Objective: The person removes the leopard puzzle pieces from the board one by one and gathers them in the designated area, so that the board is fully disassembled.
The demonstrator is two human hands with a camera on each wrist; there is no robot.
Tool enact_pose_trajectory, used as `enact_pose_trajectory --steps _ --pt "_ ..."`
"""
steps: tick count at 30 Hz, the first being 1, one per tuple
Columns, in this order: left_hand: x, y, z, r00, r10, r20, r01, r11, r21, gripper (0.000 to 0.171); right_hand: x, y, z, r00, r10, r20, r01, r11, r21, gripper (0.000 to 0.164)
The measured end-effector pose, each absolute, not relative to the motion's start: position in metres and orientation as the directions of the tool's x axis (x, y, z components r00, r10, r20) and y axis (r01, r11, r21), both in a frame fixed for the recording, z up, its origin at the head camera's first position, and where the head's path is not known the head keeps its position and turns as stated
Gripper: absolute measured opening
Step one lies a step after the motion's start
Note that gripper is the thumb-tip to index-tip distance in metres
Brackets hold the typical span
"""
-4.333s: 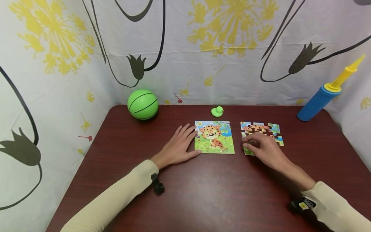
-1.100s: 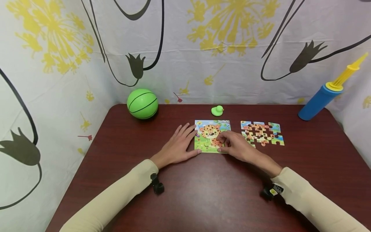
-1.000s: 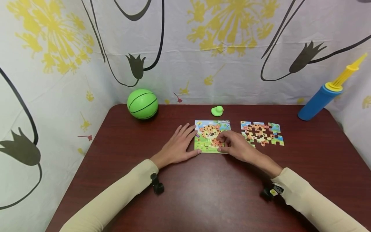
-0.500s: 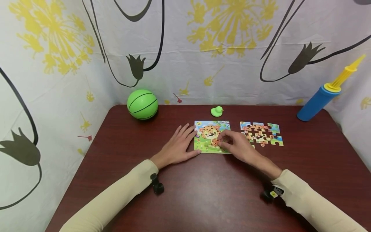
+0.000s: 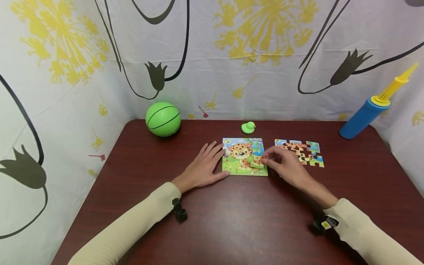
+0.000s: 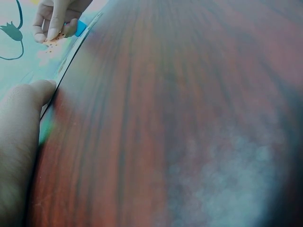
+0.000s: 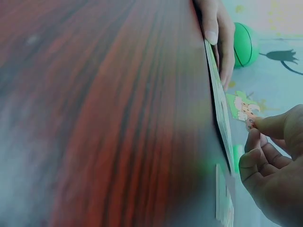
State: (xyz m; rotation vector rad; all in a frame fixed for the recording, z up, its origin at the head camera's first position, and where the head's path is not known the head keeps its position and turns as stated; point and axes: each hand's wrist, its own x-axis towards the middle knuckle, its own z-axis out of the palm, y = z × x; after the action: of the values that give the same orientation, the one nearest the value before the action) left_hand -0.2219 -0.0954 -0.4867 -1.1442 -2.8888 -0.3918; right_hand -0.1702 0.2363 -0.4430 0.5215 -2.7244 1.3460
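My left hand (image 5: 204,167) lies flat with spread fingers, its thumb and fingertips at the left edge of the square puzzle board (image 5: 233,167). The board shows a spotted leopard cub on green grass. My right hand (image 5: 288,165) pinches a puzzle piece (image 5: 257,163) between thumb and fingertips over the board's lower right part. In the right wrist view this orange-spotted, green-edged piece (image 7: 244,109) is raised above the board's edge. To the board's right lie several loosely laid puzzle pieces (image 5: 313,147), partly hidden by my right hand.
A green rubber duck (image 5: 248,127) sits behind the board. At the back left stands a green ball (image 5: 163,119) with black lines. A blue and yellow hand pump (image 5: 364,116) leans at the back right. Patterned cloth (image 5: 205,88) hangs behind the dark table (image 5: 232,221).
My right hand went from the loose pieces leftward onto the board, then drew back a little to the right with a piece raised in its fingertips. My left hand stayed put.
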Motion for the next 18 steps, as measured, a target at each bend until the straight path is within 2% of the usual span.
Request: enact_pose_trajectory --steps 18 --pt "-0.222 -0.095 -0.488 -0.739 0.667 0.091 0.668 0.71 0.223 0.09 -0.157 0.282 -0.445 -0.943 -0.202 0.265 -0.333 0.579 -0.744 0.015"
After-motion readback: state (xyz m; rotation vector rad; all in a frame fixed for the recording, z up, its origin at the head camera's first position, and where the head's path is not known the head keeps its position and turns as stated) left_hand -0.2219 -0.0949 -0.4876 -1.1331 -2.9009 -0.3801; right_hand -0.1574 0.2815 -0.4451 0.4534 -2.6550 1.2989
